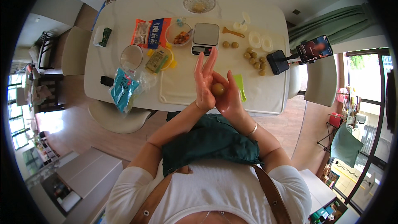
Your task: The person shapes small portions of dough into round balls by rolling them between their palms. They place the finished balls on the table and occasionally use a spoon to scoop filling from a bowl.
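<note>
A round, smooth olive-brown ball (218,89) of dough or paste lies between my palms. My right hand (230,101) cradles it from the right, fingers partly curled. My left hand (205,82) stands on edge against its left side, fingers stretched out and upward. Both palms look shiny. Beyond my fingertips is a kitchen scale (206,35) with a bare plate. Two similar balls (230,44) sit to the scale's right, and several more balls (255,59) form a cluster farther right. A lime-green scraper (240,87) lies just past my right hand.
Left of the scale are a bowl of orange-brown filling (179,35), an orange-and-blue packet (151,33), a glass bowl (131,56) and a teal bag (123,88). White plastic moulds (260,42), a brown-handled tool (233,32) and a phone (314,49) on a stand are at right. A patterned bowl (199,1) stands at the back.
</note>
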A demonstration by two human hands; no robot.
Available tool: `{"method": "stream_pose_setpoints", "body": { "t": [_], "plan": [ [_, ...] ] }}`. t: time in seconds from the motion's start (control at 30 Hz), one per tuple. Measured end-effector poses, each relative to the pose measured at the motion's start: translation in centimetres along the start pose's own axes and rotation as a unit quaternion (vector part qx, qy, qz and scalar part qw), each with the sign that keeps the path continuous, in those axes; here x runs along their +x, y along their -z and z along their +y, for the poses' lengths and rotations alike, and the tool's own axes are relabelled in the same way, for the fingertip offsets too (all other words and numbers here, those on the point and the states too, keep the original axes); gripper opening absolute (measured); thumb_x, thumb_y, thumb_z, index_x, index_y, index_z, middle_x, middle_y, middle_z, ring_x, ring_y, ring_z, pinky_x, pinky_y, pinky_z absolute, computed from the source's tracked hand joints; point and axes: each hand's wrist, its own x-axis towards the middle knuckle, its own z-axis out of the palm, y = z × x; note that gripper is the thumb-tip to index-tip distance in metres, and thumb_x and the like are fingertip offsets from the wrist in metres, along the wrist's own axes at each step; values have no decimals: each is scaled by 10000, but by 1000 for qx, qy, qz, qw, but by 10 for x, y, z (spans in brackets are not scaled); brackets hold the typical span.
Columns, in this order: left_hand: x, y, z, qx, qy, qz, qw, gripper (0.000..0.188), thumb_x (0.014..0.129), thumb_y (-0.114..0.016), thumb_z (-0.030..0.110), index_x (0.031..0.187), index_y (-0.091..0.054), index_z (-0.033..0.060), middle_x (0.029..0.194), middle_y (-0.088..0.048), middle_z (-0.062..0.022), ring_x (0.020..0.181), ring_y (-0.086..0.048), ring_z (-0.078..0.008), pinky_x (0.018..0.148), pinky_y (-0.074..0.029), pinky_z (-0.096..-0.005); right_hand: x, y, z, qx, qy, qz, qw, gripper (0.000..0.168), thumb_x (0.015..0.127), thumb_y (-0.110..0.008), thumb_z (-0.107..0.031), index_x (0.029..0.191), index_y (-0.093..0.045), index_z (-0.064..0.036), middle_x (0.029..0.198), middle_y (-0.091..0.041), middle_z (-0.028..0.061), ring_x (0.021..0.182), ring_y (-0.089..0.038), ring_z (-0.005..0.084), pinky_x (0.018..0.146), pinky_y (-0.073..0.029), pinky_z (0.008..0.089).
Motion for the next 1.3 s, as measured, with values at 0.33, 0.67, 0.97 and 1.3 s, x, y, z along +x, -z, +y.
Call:
{"method": "stream_pose_setpoints", "body": {
  "t": [0.33,0.67,0.97,1.3],
  "plan": [
    [-6,-1,-3,67,28,-2,997,797,1009,-329,533,1545,-49,14,1561,-247,-289,1272,-482,-332,979,-426,-393,14,-2,14,-165,119,102,974,648,1020,-387,-549,1271,-575,18,1194,-622,97,1079,-588,173,962,-461,307],
    [-11,8,-15,81,28,-9,996,869,967,-318,635,1557,-21,70,1595,-163,-254,1159,-552,-316,946,-472,-404,22,-7,-5,-95,117,-71,986,753,1025,-261,-592,1451,-399,13,1460,-462,121,1322,-463,224,1110,-359,349],
    [1,6,-9,139,26,12,990,911,943,-282,708,1561,-22,91,1605,-110,-258,1133,-563,-361,928,-469,-446,14,1,4,-99,77,-67,990,799,1010,-237,-630,1467,-376,10,1466,-456,117,1350,-433,229,1135,-323,347],
    [12,-1,0,397,-9,-34,917,867,985,-211,624,1536,-125,-40,1615,-109,-230,1501,-47,-410,1163,44,-584,12,-6,-19,-60,99,-105,988,836,1006,-192,-643,1418,-440,42,1411,-517,158,1311,-476,252,1126,-334,365]
  ]
}}
